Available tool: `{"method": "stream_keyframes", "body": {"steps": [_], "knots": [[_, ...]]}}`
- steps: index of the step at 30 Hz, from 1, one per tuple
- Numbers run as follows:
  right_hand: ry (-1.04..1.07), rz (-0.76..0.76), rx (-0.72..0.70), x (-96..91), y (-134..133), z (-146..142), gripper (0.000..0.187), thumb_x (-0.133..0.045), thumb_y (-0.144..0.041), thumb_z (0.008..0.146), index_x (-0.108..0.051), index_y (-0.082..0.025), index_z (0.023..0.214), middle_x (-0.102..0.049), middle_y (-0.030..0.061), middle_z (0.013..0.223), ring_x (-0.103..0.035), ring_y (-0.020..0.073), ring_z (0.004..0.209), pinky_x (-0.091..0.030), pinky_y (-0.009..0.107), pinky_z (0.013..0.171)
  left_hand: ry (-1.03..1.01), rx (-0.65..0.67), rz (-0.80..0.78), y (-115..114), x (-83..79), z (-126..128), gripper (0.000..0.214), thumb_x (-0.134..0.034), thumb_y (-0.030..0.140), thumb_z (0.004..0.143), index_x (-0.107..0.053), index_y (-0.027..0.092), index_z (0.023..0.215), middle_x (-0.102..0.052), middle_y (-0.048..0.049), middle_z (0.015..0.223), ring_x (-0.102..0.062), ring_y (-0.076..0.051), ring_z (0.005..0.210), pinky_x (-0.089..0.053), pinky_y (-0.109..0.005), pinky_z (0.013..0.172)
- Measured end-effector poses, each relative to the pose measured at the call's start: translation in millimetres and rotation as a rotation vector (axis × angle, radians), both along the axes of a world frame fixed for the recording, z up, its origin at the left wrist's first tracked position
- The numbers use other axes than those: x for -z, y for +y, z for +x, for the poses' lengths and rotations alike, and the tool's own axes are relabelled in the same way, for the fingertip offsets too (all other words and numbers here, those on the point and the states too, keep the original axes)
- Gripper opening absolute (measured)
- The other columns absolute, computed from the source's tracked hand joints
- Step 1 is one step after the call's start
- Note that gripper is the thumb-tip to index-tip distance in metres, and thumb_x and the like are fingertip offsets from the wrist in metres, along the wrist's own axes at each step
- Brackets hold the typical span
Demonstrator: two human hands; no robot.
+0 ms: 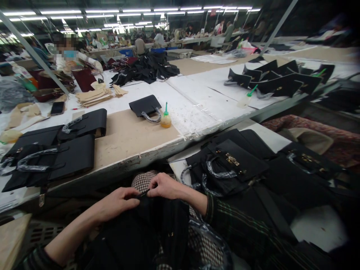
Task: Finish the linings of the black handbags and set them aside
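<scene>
A black handbag lies in my lap below the table edge. My left hand is closed, pinching the bag's top edge. My right hand is closed too, fingers pinched on a thin dark strap piece of the same bag, right beside the left hand. Checked fabric shows under the bag.
Finished black handbags are stacked to my right, more on the table at left. A small yellow glue bottle and one black bag stand mid-table. A phone and card pieces lie farther back. Other workers sit beyond.
</scene>
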State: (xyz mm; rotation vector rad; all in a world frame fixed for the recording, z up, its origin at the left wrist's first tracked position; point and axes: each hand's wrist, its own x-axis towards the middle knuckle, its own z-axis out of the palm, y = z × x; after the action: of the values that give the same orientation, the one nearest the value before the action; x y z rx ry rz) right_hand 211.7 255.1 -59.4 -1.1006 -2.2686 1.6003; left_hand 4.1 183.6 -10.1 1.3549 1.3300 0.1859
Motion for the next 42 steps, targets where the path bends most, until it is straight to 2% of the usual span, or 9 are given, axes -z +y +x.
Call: {"method": "stream_keyframes", "body": {"steps": [4,8,12,15,20,27,31,34,42], "knots": [[-0.011,0.005,-0.013,-2.9,6,4,0.025,-0.073,-0.037,0.068,-0.064,-0.015,0.063,-0.051,-0.0043,0.057,-0.048,0.0106,0.062,-0.031,0.022,0.054,0.067,-0.050,0.177,16,23.2,13,0.031,-0.068,0.045,0.073,-0.053,0.018,0.071,-0.050,0.0042,0.066,-0.044,-0.014,0.064,-0.035,-0.024,0.061],[0.121,-0.186,0.125,-25.1,1,44,0.030,-0.076,-0.028,0.067,-0.061,-0.014,0.088,-0.064,0.0049,0.104,-0.060,0.0183,0.096,-0.045,0.025,0.076,0.122,-0.086,0.256,13,34.9,10,0.035,-0.065,0.044,0.076,-0.041,0.020,0.066,-0.042,0.0063,0.062,-0.037,-0.012,0.061,-0.030,-0.023,0.057],[0.248,-0.443,0.162,-64.0,-43,84,0.064,-0.065,-0.046,0.083,-0.042,-0.020,0.137,-0.051,0.0117,0.137,-0.051,0.0241,0.125,-0.045,0.035,0.097,0.175,-0.107,0.302,5,28.6,8,0.032,-0.062,0.042,0.078,-0.040,0.021,0.068,-0.041,0.0067,0.063,-0.037,-0.012,0.061,-0.030,-0.023,0.056],[0.208,-0.273,0.233,-78.0,-80,87,0.071,-0.067,-0.047,0.082,-0.039,-0.025,0.143,-0.051,0.0100,0.140,-0.048,0.0262,0.128,-0.040,0.038,0.105,0.127,-0.106,0.243,5,23.2,17,0.026,-0.064,0.039,0.076,-0.048,0.020,0.074,-0.052,0.0055,0.068,-0.048,-0.014,0.065,-0.037,-0.024,0.059],[0.199,-0.163,0.344,-60.1,-85,91,0.056,-0.069,-0.029,0.078,-0.056,-0.019,0.132,-0.066,0.0072,0.119,-0.061,0.0253,0.105,-0.048,0.035,0.094,0.019,-0.035,0.116,12,1.0,17,0.030,-0.067,0.030,0.072,-0.063,0.015,0.098,-0.071,-0.0035,0.096,-0.063,-0.025,0.092,-0.048,-0.031,0.080],[0.309,-0.368,0.081,-43.0,-47,111,0.050,-0.072,-0.023,0.075,-0.065,-0.021,0.124,-0.071,0.0005,0.107,-0.064,0.0193,0.094,-0.050,0.028,0.085,-0.060,0.192,-0.149,3,-56.5,-20,0.030,-0.068,0.018,0.069,-0.067,0.020,0.098,-0.070,0.0020,0.093,-0.063,-0.020,0.088,-0.046,-0.024,0.073],[0.329,-0.416,0.037,-18.3,-47,99,0.049,-0.072,-0.022,0.075,-0.066,-0.022,0.124,-0.071,-0.0001,0.102,-0.064,0.0168,0.089,-0.050,0.026,0.082,-0.114,0.166,-0.197,-4,-44.3,-29,0.039,-0.071,0.014,0.066,-0.067,0.021,0.104,-0.069,0.0033,0.097,-0.061,-0.018,0.091,-0.045,-0.023,0.075],[0.411,-0.506,0.071,-3.3,-51,95,0.051,-0.072,-0.024,0.076,-0.063,-0.022,0.127,-0.071,0.0016,0.108,-0.065,0.0174,0.093,-0.050,0.027,0.084,-0.194,0.113,-0.242,-6,-30.4,-30,0.034,-0.071,0.024,0.075,-0.067,0.022,0.109,-0.070,0.0021,0.101,-0.062,-0.020,0.095,-0.047,-0.025,0.080],[0.390,-0.543,0.152,-4.1,-46,88,0.045,-0.063,-0.046,0.087,-0.068,-0.017,0.120,-0.071,0.0081,0.110,-0.066,0.0209,0.099,-0.049,0.032,0.090,-0.082,0.128,-0.122,-2,-25.7,-25,0.035,-0.061,0.048,0.088,-0.070,0.026,0.113,-0.070,0.0018,0.111,-0.061,-0.024,0.107,-0.046,-0.028,0.093]]}}
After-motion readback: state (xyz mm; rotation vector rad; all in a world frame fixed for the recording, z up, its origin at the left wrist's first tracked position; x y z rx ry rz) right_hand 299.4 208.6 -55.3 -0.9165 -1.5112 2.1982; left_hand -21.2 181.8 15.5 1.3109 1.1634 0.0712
